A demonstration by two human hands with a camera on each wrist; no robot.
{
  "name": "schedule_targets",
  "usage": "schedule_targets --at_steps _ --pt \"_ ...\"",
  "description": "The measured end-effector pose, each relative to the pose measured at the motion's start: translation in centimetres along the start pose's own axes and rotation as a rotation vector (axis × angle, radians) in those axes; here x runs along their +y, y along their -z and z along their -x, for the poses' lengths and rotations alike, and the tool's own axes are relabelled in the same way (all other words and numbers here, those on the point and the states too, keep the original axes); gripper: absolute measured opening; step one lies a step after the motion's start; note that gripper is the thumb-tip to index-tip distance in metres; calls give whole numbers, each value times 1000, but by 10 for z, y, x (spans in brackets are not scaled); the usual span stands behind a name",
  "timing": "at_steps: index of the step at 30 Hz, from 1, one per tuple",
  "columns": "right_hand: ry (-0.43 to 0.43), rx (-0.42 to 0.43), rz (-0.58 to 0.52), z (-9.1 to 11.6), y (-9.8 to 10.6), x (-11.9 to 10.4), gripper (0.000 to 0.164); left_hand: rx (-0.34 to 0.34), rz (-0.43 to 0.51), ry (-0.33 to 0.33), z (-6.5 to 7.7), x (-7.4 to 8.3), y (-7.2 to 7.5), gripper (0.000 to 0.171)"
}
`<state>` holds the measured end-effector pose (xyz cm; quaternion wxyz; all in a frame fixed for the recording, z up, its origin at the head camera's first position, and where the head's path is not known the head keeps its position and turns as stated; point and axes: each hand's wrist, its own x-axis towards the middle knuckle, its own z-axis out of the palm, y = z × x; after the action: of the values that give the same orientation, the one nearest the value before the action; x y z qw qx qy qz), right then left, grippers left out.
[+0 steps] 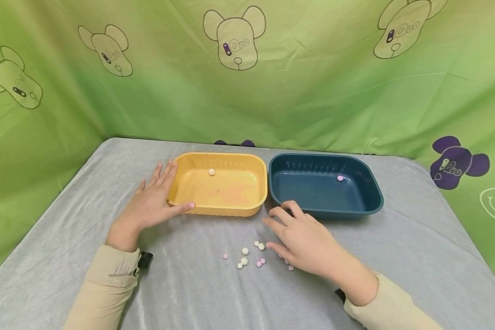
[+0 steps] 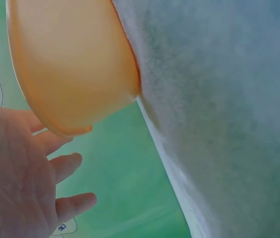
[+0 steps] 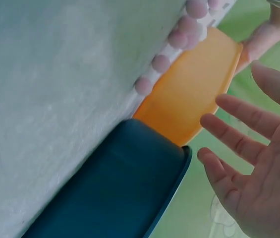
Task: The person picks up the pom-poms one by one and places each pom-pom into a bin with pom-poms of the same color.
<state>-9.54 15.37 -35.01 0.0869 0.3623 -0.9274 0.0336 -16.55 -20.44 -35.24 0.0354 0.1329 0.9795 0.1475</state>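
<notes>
My left hand [image 1: 151,202] rests against the left end of the yellow plastic basin [image 1: 235,183], fingers straight along the rim and thumb at its near corner. A single white ball [image 1: 211,172] lies inside this basin. Loosely bent and holding nothing, the fingers of my right hand [image 1: 307,238] hover over the table before the dark blue basin [image 1: 309,185], which contains one pink ball [image 1: 340,178]. Several small white balls [image 1: 244,261] and pink balls [image 1: 259,264] are scattered left of that hand, and it partly hides a few more pink ones.
Both basins stand side by side on a table with a grey cloth [image 1: 181,284], their near ends almost meeting. A green curtain [image 1: 297,105] printed with bear heads hangs behind the table and on both sides.
</notes>
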Motion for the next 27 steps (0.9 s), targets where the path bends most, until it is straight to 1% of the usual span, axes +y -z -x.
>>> schedule_targets --at_steps 4,9,14,21,27 --pt "37 -18 3 -3 -4 -4 38 3 20 7 1 -2 -1 110" --pt "62 -74 -11 -6 -8 -9 34 6 42 19 3 -5 -1 110" --pt "52 -116 -15 -7 -9 -11 31 -1 48 16 5 -5 -2 111" --pt "10 -188 -32 -10 -7 -11 25 -10 42 12 8 -4 -1 112" --pt "5 -236 -55 -14 -6 -11 24 -14 41 10 8 -3 -1 111"
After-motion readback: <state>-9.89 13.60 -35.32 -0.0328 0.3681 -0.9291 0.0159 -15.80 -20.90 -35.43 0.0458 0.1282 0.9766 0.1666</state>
